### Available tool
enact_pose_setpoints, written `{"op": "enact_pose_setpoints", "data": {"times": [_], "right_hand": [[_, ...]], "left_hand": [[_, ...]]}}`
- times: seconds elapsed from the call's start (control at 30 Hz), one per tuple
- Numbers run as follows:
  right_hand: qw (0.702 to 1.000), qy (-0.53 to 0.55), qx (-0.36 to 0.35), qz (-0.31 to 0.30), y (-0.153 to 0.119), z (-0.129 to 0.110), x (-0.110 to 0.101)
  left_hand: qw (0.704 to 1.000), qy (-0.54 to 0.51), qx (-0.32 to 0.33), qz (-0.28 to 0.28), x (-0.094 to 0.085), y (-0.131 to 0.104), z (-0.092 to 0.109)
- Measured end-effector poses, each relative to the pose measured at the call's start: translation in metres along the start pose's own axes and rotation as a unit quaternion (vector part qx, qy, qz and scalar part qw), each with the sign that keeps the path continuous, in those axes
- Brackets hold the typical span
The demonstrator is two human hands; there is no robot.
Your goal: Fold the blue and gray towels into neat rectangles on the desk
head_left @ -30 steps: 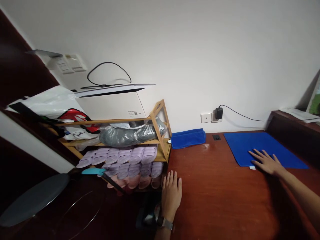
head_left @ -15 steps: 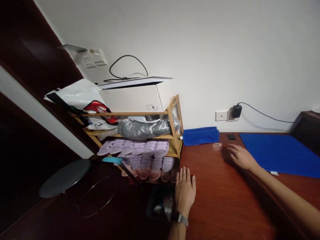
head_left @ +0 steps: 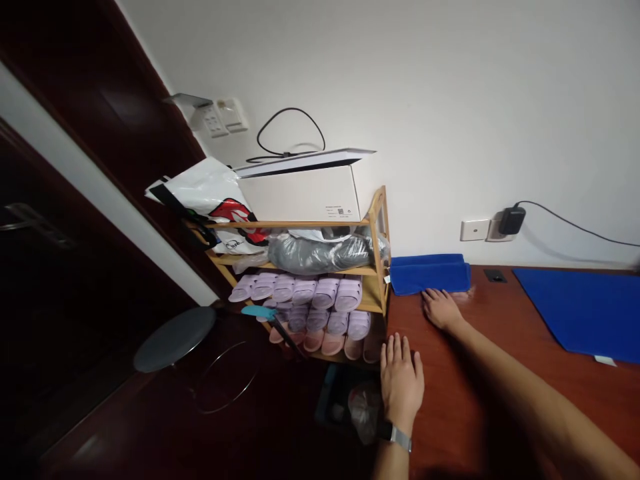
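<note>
My left hand (head_left: 401, 387), with a watch (head_left: 395, 436) on its wrist, lies flat on the left edge of the reddish-brown table (head_left: 465, 407). Its fingers point forward and hold nothing. Farther in, my right hand (head_left: 443, 310) rests palm down, fingers extended, with the tips at the front edge of a folded blue cloth (head_left: 430, 273). Nothing shows in its grasp, though the underside is hidden. To the right, another blue cloth (head_left: 585, 313) is spread flat, a white tag (head_left: 605, 361) at its near edge.
Left of the table stands a wooden rack (head_left: 374, 293) with lilac slippers (head_left: 325, 293), a white box (head_left: 305, 197) and a plastic-wrapped bundle (head_left: 320, 252). Below sits a dark bin (head_left: 327, 400); farther left, a round stool (head_left: 175, 339). A black adapter (head_left: 512, 220) is plugged into the wall.
My right hand has moved left across the table, from near the spread cloth to the folded one. My left hand stays flat at the edge. The view has shifted left.
</note>
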State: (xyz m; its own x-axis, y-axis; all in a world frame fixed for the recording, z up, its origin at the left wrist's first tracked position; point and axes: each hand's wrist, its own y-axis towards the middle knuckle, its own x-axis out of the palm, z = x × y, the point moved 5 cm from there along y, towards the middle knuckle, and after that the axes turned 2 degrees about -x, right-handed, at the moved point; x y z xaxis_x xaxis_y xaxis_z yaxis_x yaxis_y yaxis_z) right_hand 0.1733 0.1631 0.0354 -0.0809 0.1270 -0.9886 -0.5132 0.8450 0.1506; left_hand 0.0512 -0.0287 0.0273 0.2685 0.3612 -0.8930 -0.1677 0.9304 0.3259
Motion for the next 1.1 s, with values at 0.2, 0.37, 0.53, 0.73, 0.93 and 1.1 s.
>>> {"op": "enact_pose_setpoints", "data": {"times": [0.2, 0.37, 0.53, 0.73, 0.93, 1.1], "right_hand": [[0.993, -0.033, -0.072, 0.087, -0.107, -0.016, -0.015], [0.984, 0.017, -0.116, 0.132, -0.178, -0.008, -0.019], [0.981, 0.070, -0.112, 0.140, -0.218, 0.021, -0.036], [0.980, 0.106, -0.072, 0.149, -0.257, 0.049, -0.053], [0.964, 0.149, -0.017, 0.221, -0.286, 0.060, -0.044], [0.940, 0.248, 0.036, 0.232, -0.300, 0.075, -0.033]], "left_hand": [[0.997, -0.054, 0.005, 0.054, -0.009, 0.002, 0.001], [0.993, -0.087, 0.036, 0.070, -0.018, 0.004, 0.005], [0.991, -0.111, 0.057, 0.056, -0.018, 0.008, 0.006], [0.986, -0.125, 0.081, 0.078, -0.028, 0.010, 0.007], [0.968, -0.124, 0.219, 0.009, -0.042, -0.024, 0.086], [0.952, -0.121, 0.263, -0.100, -0.021, -0.056, 0.160]]}}
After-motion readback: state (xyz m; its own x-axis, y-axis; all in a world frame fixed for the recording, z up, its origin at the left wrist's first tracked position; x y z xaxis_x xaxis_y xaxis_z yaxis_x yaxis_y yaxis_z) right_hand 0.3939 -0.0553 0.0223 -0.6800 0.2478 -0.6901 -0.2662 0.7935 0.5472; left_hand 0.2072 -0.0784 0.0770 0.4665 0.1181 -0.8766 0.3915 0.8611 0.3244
